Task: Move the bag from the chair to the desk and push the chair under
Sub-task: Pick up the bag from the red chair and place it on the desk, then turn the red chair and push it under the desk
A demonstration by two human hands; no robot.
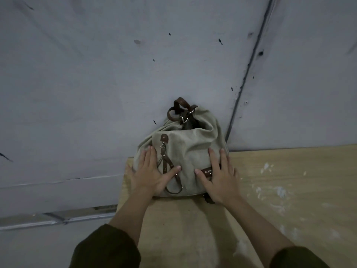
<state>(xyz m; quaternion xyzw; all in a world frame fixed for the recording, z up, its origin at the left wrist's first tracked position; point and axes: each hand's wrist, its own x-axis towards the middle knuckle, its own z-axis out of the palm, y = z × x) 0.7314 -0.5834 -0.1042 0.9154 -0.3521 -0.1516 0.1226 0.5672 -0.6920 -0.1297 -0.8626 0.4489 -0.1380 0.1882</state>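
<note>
Two hands on bag [185, 149], seemingly chalk-smeared desk [280, 190], grey wall [96, 74]

Both forearms were bare from the wrists to near the elbows. Dark olive-green sleeves [105, 246] were pushed up on each arm. The left hand [152, 175] and right hand [218, 180] wore no gloves.
</note>
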